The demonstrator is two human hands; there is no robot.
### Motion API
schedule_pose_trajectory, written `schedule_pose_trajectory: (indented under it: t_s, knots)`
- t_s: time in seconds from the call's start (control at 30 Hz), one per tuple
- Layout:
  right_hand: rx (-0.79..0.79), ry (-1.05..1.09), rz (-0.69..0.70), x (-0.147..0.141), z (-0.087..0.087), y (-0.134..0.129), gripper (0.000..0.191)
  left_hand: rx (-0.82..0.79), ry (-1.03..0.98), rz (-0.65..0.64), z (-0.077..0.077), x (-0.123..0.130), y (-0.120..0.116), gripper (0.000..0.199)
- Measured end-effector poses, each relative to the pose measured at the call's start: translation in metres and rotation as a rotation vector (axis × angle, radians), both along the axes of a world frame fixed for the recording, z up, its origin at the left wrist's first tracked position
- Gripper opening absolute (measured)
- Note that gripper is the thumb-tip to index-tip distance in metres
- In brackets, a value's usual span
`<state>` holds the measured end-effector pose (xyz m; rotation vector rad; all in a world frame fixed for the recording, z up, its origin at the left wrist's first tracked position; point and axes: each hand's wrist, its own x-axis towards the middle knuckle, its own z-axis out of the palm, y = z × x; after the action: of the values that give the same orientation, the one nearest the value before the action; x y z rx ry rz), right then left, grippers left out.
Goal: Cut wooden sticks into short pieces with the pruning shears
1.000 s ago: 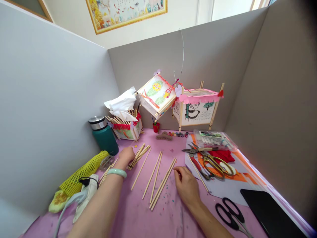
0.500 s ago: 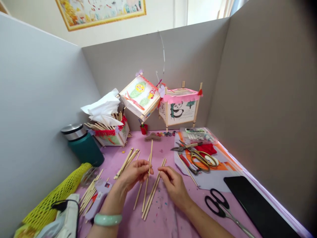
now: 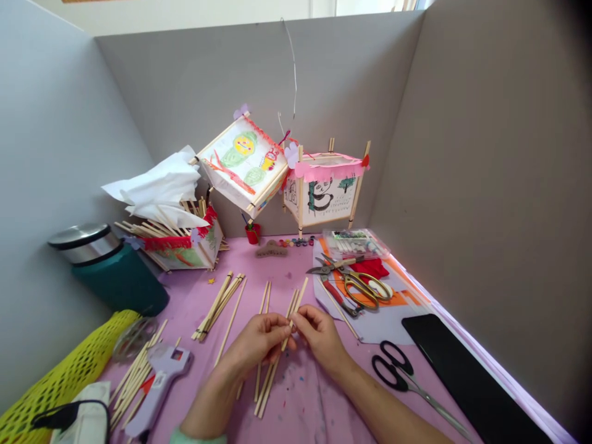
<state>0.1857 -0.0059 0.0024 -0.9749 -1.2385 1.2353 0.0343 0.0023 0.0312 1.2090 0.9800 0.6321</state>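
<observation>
A: What sits closest on the worktop (image 3: 296, 425)?

B: Black-handled scissors (image 3: 402, 373), towards the near right corner, beside a flat black device (image 3: 467, 376) along the right edge. Nearer the left edge, a pale purple glue gun (image 3: 160, 383) lies next to loose wood strips (image 3: 132, 382).

A: And the hands?

B: Over the middle of the worktop. The left hand (image 3: 263, 339) and right hand (image 3: 321, 339) both pinch one wooden stick (image 3: 301, 295) between thumb and fingers.

A: How does it look?

B: Pale, bare wood, slim and straight, its upper end slanting towards the far right. Similar sticks lie underneath; I can't tell whether it touches them.

A: Farther back?

B: Left of the hands, stick bundles (image 3: 219, 305) with dark ties. Right of them, towards the right edge, gold-handled shears (image 3: 367, 293). By the far edge, a little red pot (image 3: 252, 234) and a paper lantern (image 3: 330, 194) showing a panda.
</observation>
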Motion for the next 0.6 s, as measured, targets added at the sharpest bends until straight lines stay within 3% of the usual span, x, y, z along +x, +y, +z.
schedule_pose_trajectory:
  t_s: [0.4, 0.5, 0.6]
  knots:
    - [-0.014, -0.058, -0.023, 0.001, -0.004, 0.003, 0.03, 0.0, 0.01, -0.052, 0.0, 0.002, -0.003, 0.034]
    - [0.007, -0.093, -0.094, 0.004, -0.006, 0.005, 0.032, 0.055, 0.123, 0.046, 0.0, 0.001, 0.001, 0.035]
    - [0.021, -0.125, -0.206, 0.01, -0.008, 0.006, 0.033, 0.209, 0.339, 0.199, -0.003, 0.0, 0.004, 0.027]
